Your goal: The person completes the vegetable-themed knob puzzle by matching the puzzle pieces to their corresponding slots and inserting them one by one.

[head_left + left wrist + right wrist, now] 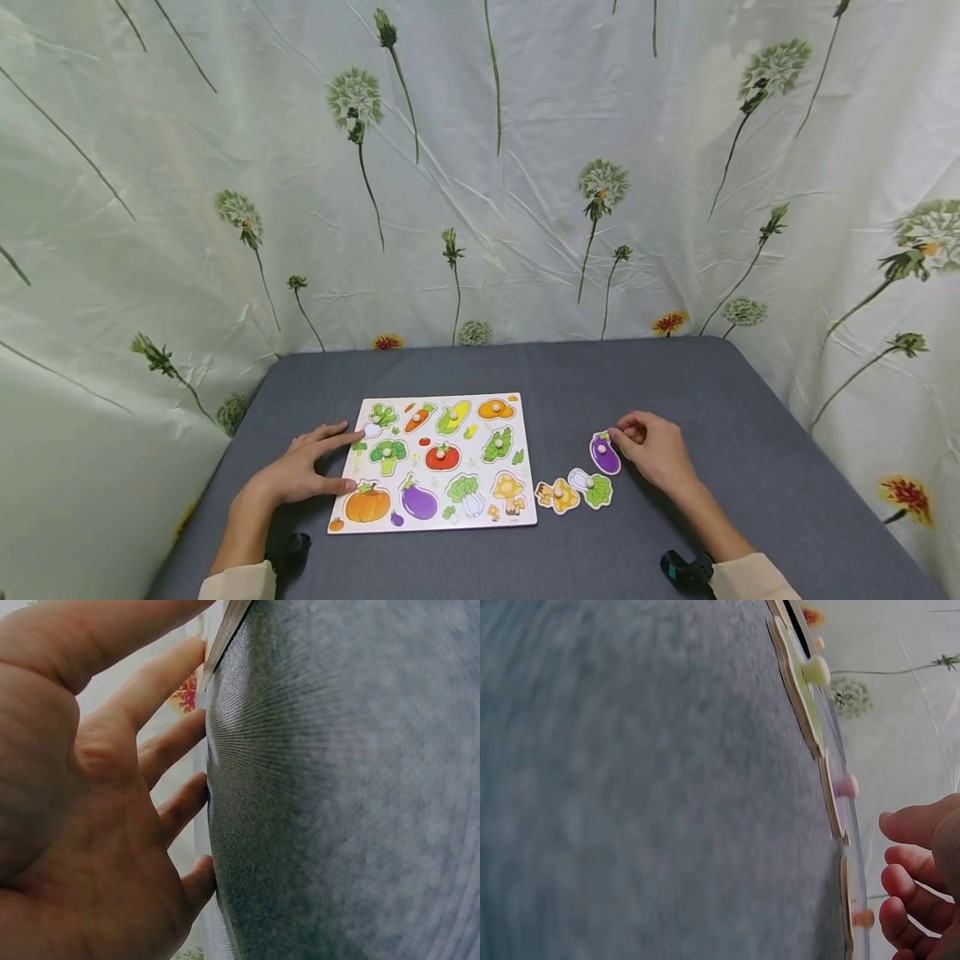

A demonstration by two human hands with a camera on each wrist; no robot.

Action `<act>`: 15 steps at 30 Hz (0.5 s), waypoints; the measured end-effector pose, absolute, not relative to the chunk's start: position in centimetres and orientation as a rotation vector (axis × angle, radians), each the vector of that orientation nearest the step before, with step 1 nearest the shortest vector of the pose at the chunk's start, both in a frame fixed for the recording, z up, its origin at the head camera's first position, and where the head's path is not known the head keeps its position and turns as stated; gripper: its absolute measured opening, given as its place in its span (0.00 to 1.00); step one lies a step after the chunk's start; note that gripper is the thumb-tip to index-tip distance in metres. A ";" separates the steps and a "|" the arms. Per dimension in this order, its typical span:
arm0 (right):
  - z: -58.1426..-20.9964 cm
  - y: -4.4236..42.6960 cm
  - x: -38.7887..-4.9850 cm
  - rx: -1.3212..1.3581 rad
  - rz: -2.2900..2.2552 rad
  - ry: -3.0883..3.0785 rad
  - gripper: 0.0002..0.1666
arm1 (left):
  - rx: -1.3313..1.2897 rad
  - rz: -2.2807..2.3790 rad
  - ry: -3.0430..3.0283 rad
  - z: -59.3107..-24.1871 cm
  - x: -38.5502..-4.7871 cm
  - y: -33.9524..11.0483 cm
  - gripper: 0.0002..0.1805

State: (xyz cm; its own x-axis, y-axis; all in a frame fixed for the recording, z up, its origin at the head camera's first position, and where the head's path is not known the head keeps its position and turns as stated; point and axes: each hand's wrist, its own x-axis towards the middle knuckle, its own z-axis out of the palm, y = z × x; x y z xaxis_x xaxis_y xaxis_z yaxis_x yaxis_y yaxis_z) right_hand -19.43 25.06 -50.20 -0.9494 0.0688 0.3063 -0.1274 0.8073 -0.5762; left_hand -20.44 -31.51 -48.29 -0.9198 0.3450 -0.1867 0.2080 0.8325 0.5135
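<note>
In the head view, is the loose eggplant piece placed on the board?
No, the eggplant piece lies on the table, to the right of the board and apart from it.

Head: we look forward-down over left hand [296, 473] and right hand [657, 452]. Wrist views: close, low, facing fingers [174, 746]. Head and right wrist share knobbed pieces [604, 460] beside right hand.

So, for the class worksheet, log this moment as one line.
left hand: touching board | right hand: empty, near eggplant piece | also off board: mushroom piece, cabbage piece, orange-knobbed piece
</note>
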 end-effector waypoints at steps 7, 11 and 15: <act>-50.3 26.4 -18.9 0.017 0.850 -2.712 0.11 | 0.407 0.717 2.738 -48.3 -20.4 -31.5 0.47; -50.3 26.8 -18.7 -0.009 0.858 -2.725 0.10 | 0.402 0.717 2.736 -48.2 -20.4 -31.5 0.47; -50.5 27.4 -18.5 -0.050 0.865 -2.738 0.10 | 0.393 0.713 2.732 -48.2 -20.3 -31.4 0.47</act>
